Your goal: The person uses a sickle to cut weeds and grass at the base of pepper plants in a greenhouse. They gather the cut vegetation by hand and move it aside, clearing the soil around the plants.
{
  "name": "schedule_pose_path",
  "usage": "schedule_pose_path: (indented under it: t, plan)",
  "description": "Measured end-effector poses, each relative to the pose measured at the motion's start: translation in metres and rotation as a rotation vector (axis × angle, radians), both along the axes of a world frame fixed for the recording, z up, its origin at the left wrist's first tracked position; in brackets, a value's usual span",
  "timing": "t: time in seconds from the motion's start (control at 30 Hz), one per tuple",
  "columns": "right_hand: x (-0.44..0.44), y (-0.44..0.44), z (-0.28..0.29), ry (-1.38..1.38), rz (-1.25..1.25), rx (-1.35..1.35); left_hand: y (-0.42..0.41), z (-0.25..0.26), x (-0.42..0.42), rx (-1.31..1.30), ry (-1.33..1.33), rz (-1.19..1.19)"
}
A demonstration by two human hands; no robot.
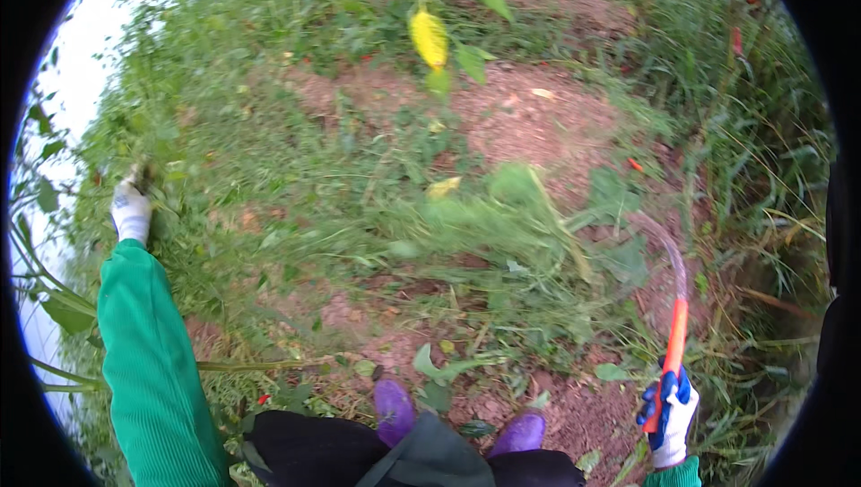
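My right hand [672, 406], in a white glove with a blue coated palm, grips the orange handle of a sickle [677, 332] at the lower right. The sickle's curved metal blade [666, 245] bends to the left, its tip close to broad green leaves and reddish soil. Far out to the left, my left hand [131, 208] wears a similar glove and reaches into dense green weeds [175, 184]. Leaves and blur cover its fingers, so whether they hold any stems cannot be made out. Between the hands lies a blurred band of grass and leafy stalks [430, 231].
Bare reddish soil [538, 117] shows ahead among the weeds. A yellow leaf [428, 36] hangs near the top centre. Tall grass [760, 171] lines the right side. Purple shoes [393, 413] stand on the ground below me. A thick stalk [262, 366] lies beside my left sleeve.
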State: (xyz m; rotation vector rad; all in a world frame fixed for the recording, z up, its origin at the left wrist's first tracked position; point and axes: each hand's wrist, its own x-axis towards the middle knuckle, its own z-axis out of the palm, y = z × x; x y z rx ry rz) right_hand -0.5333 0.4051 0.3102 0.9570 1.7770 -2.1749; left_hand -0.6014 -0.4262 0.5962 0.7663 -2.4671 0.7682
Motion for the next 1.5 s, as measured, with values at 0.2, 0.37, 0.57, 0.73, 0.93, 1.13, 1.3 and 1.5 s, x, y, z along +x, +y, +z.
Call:
schedule_pose_path:
  t: [0.2,0.37,0.57,0.73,0.93,1.13,1.3,1.5]
  plan:
    - [-0.014,-0.009,-0.021,0.005,0.048,0.06,-0.081,-0.003,0.168,-0.588,-0.759,0.228]
    - [-0.032,-0.016,-0.023,0.004,0.035,0.207,-0.136,-0.037,0.347,-0.379,-1.041,0.518]
    - [-0.039,-0.013,-0.016,-0.015,-0.098,0.231,-0.101,-0.116,0.368,0.404,-1.104,0.766]
    - [-0.033,-0.01,-0.026,0.02,-0.126,0.23,-0.057,-0.233,0.18,0.405,-1.743,0.67]
    - [-0.02,-0.036,-0.035,0.049,-0.009,0.138,0.183,-0.284,-0.116,0.606,-0.536,-0.765]
    - [0.023,-0.093,-0.048,-0.084,0.625,0.291,0.511,-0.304,-0.271,1.299,-0.084,-0.653]
    - [0.04,-0.079,-0.076,-0.031,0.334,0.077,0.555,-0.383,-0.229,0.724,-0.546,-0.351]
    - [-0.058,-0.059,-0.123,0.075,-0.028,-0.228,0.464,-0.428,-0.243,1.463,-0.458,-0.28]
